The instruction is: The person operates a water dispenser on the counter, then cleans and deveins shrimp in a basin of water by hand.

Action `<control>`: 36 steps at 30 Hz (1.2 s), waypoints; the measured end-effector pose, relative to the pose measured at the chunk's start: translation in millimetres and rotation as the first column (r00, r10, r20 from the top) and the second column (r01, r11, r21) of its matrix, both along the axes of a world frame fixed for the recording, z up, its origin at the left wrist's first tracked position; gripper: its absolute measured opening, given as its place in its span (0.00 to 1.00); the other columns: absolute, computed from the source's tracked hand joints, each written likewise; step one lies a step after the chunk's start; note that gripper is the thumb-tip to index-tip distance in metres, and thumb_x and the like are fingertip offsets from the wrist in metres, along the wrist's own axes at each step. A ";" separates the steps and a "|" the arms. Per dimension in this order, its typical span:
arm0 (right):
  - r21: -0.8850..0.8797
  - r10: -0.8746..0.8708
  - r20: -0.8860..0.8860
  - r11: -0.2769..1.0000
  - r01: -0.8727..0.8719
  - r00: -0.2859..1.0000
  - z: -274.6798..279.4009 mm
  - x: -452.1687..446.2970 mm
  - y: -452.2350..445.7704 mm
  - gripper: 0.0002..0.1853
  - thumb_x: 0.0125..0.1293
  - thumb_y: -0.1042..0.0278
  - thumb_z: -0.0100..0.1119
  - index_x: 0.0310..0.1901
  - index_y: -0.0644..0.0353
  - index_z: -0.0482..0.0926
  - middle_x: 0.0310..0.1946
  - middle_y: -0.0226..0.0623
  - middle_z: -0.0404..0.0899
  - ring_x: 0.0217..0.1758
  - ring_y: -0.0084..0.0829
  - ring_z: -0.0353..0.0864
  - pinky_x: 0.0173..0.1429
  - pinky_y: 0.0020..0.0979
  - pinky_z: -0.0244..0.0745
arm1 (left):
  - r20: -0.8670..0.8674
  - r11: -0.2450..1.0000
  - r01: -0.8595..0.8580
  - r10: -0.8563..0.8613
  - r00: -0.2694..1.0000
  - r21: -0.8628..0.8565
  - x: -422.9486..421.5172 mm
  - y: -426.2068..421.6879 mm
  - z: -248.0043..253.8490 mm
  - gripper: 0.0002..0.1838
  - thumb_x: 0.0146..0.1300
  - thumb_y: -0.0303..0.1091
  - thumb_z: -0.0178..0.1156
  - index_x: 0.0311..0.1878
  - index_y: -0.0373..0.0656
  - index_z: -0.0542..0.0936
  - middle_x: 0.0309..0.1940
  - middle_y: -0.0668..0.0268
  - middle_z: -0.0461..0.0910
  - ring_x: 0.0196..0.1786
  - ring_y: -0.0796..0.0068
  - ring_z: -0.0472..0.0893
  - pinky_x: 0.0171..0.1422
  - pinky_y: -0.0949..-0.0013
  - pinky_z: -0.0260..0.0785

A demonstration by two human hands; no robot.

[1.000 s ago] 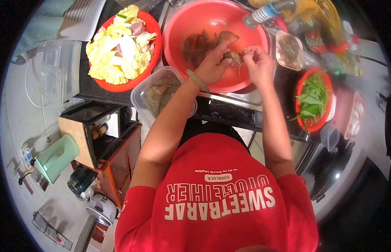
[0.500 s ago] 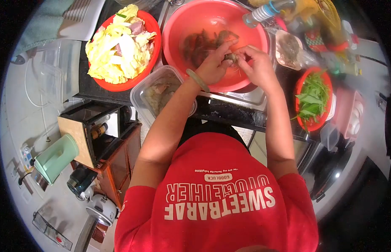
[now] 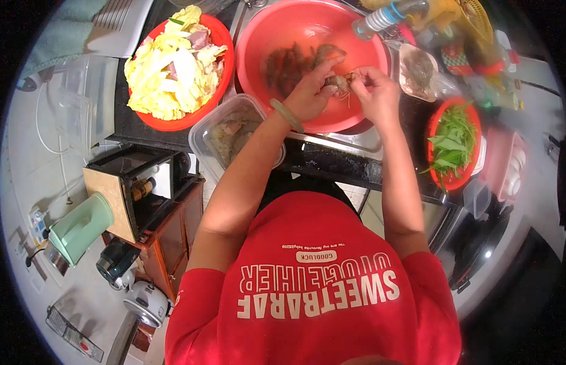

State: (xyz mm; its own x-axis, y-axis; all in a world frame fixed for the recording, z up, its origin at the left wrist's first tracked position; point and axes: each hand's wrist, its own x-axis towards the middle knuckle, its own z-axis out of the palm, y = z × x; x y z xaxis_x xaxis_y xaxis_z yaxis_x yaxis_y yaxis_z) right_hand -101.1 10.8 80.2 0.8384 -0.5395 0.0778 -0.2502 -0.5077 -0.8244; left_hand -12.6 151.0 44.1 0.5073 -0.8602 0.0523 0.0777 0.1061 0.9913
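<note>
My left hand, with a bangle at its wrist, grips a shrimp over a large pink basin. My right hand pinches one end of the same shrimp. Several dark shrimp lie in the water of the basin, partly hidden behind my left hand. Below and left of the basin, a clear plastic container holds greyish shrimp, and my left forearm passes over part of it.
A red bowl of cabbage leaves stands at the left. At the right are a red bowl of green leaves and a white tray with something greyish. A bottle overhangs the basin's upper right rim.
My right hand first moved in close to my left hand, then drew back slightly right and up. My left hand stays nearly in place, with the shrimp still held.
</note>
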 end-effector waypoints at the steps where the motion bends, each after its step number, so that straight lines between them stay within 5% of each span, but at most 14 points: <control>1: 0.000 -0.001 0.000 1.000 0.001 1.000 -0.4 -0.4 -0.9 0.06 0.56 0.73 0.60 0.34 0.66 0.80 0.25 0.39 0.80 0.26 0.25 0.79 0.34 0.26 0.74 | -0.005 0.999 0.011 -0.011 1.000 0.030 0.2 1.4 2.6 0.33 0.60 0.14 0.47 0.70 0.44 0.57 0.42 0.67 0.70 0.44 0.80 0.72 0.51 0.77 0.65; 3: 0.117 -0.037 -0.007 0.992 0.037 0.999 -2.7 -1.6 -4.6 0.07 0.58 0.73 0.60 0.36 0.66 0.81 0.24 0.33 0.80 0.27 0.16 0.75 0.34 0.20 0.72 | -0.010 0.998 0.024 -0.024 1.000 0.058 0.2 1.5 4.6 0.33 0.60 0.14 0.47 0.70 0.44 0.57 0.44 0.66 0.71 0.46 0.80 0.73 0.53 0.76 0.65; 9: 0.253 -0.072 0.034 0.966 0.061 0.997 -12.9 -3.0 -14.9 0.06 0.59 0.73 0.59 0.36 0.66 0.81 0.24 0.23 0.77 0.28 0.12 0.70 0.35 0.17 0.69 | -0.020 0.998 0.029 -0.028 0.999 0.060 0.3 0.3 -3.6 0.32 0.61 0.15 0.46 0.70 0.44 0.57 0.49 0.64 0.71 0.51 0.78 0.74 0.57 0.75 0.64; 20: 0.453 -0.108 0.131 0.891 0.038 0.986 -16.6 -5.4 -31.4 0.06 0.63 0.76 0.57 0.39 0.67 0.80 0.28 0.29 0.81 0.29 0.15 0.77 0.37 0.18 0.72 | -0.033 0.989 0.064 -0.060 0.998 0.135 3.2 2.4 -1.2 0.34 0.60 0.16 0.48 0.70 0.45 0.57 0.63 0.64 0.61 0.60 0.73 0.71 0.65 0.70 0.60; 27: 0.424 -0.170 0.164 0.902 0.086 0.972 -7.3 -9.7 -56.5 0.06 0.65 0.76 0.56 0.40 0.68 0.80 0.31 0.32 0.82 0.31 0.18 0.78 0.39 0.20 0.74 | 0.081 0.996 0.001 -0.008 0.997 0.087 1.9 2.0 -5.5 0.34 0.60 0.15 0.48 0.71 0.46 0.57 0.61 0.66 0.63 0.57 0.76 0.71 0.60 0.73 0.63; 30: 0.348 -0.261 0.139 0.916 0.199 0.955 -6.0 -12.4 -81.7 0.09 0.68 0.73 0.53 0.42 0.69 0.80 0.32 0.33 0.82 0.32 0.19 0.79 0.41 0.22 0.75 | -0.008 0.992 0.040 -0.039 0.999 0.122 1.1 1.8 -3.0 0.35 0.60 0.15 0.47 0.71 0.47 0.57 0.58 0.66 0.64 0.53 0.77 0.71 0.56 0.76 0.64; 32: 0.044 -0.281 0.099 0.959 0.278 0.954 -33.8 -19.6 -117.2 0.09 0.65 0.73 0.55 0.43 0.67 0.81 0.32 0.37 0.84 0.33 0.25 0.82 0.41 0.26 0.76 | 0.013 0.995 0.003 -0.004 1.000 0.099 -0.3 2.0 1.2 0.35 0.60 0.15 0.47 0.71 0.48 0.57 0.55 0.66 0.67 0.51 0.79 0.71 0.54 0.77 0.65; 33: 0.039 -0.284 0.103 0.959 0.281 0.953 -41.2 -22.9 -130.8 0.09 0.65 0.73 0.55 0.43 0.67 0.81 0.32 0.37 0.84 0.33 0.25 0.82 0.41 0.26 0.76 | 0.015 0.996 0.006 -0.007 1.000 0.093 0.7 1.4 0.4 0.35 0.60 0.15 0.47 0.71 0.48 0.57 0.55 0.66 0.67 0.51 0.79 0.71 0.54 0.77 0.65; 35: -0.534 -0.369 -0.138 0.810 0.245 0.919 -48.6 -29.6 -147.6 0.10 0.60 0.69 0.58 0.42 0.58 0.83 0.32 0.41 0.84 0.36 0.35 0.84 0.42 0.34 0.77 | 0.004 0.998 0.017 -0.017 1.000 0.067 0.6 1.7 -0.5 0.34 0.61 0.16 0.47 0.71 0.49 0.57 0.53 0.65 0.69 0.50 0.81 0.71 0.52 0.77 0.65; 36: -0.536 -0.370 -0.137 0.808 0.245 0.919 -50.9 -32.4 -152.0 0.10 0.60 0.69 0.58 0.42 0.58 0.83 0.32 0.41 0.84 0.36 0.35 0.84 0.42 0.34 0.77 | 0.004 0.998 0.017 -0.018 1.000 0.065 1.1 1.4 1.1 0.34 0.61 0.16 0.47 0.71 0.49 0.57 0.53 0.65 0.69 0.50 0.81 0.71 0.52 0.77 0.65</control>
